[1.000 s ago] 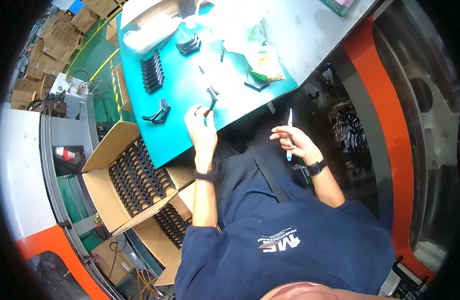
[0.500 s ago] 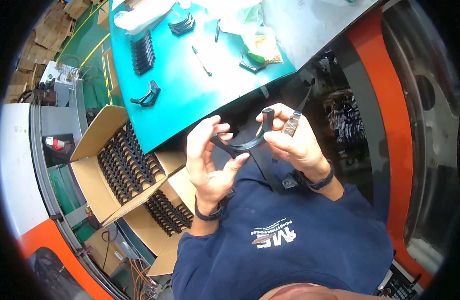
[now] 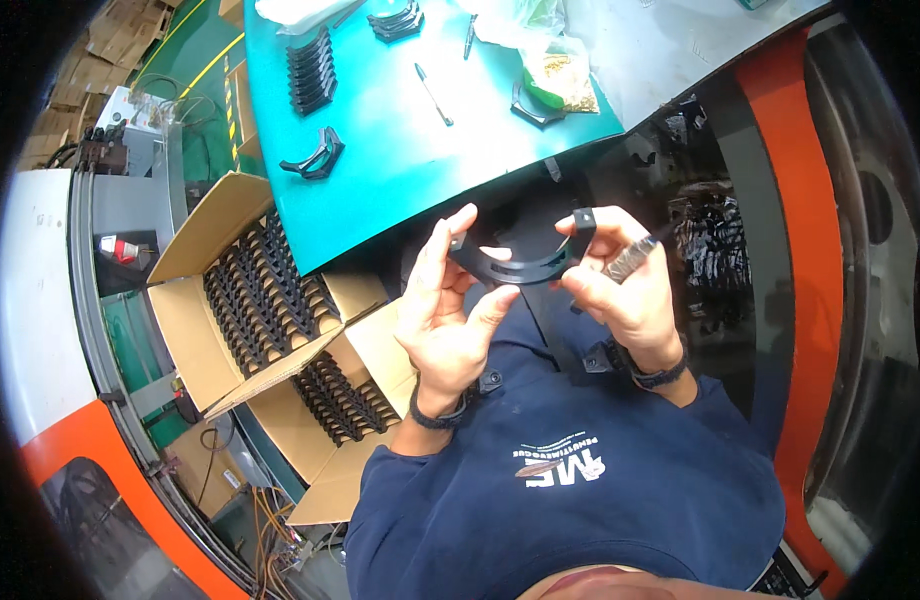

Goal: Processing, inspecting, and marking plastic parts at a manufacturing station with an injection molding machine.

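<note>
A black curved plastic bracket, shaped like a wide U, is held up between my hands in front of my chest. My left hand grips its left end, thumb below and fingers behind. At the other upright end, my right hand pinches the bracket between thumb and fingers. Tucked in that same hand is a slim tool with a tape-wrapped handle, its thin dark blade pointing up and away from the bracket. Both wrists wear black bands.
A green-topped table ahead carries a stack of black brackets, a single bracket, a pen and a bag of small brass-coloured parts. At left, an open carton holds rows of brackets. An orange machine frame stands right.
Both hands and the bracket have shifted right in the picture. The bracket has turned so its end faces and inner curve show more. The whole view has shifted slightly.
</note>
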Demonstrator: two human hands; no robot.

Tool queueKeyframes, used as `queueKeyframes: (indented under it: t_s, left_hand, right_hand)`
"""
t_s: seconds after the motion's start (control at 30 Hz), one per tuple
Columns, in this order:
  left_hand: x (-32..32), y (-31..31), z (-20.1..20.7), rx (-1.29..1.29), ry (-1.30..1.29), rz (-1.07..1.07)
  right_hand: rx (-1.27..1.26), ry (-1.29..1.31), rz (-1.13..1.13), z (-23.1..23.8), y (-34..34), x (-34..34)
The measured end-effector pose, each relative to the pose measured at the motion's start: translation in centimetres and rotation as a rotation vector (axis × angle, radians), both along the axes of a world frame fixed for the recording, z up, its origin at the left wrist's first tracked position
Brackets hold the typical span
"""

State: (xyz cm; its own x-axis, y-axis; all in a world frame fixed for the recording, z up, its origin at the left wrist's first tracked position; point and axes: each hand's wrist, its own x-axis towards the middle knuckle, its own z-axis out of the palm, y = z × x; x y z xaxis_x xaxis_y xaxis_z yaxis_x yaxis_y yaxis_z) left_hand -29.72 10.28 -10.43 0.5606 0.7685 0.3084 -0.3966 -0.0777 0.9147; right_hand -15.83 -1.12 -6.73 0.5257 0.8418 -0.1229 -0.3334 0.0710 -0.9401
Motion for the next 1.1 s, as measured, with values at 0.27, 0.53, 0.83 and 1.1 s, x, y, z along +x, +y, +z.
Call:
queueKeyframes:
  t_s: [0.27,0.53,0.83,1.1]
  left_hand:
    - [-0.2,0.0,-0.3,-0.195,0.041,-0.062]
    - [-0.1,0.2,-0.6,-0.324,0.019,-0.123]
    - [0.2,0.5,-1.7,-0.285,0.046,-0.114]
    - [1.3,3.1,-4.8,0.270,0.609,0.113]
  right_hand:
    - [0.101,-0.274,-0.015,0.8,0.1,-1.1]
    - [0.106,-0.295,-0.046,0.3,0.3,-1.2]
    - [0.044,-0.290,-0.069,-0.9,0.5,-0.9]
    - [-0.395,-0.052,-0.147,-10.9,-0.7,2.5]
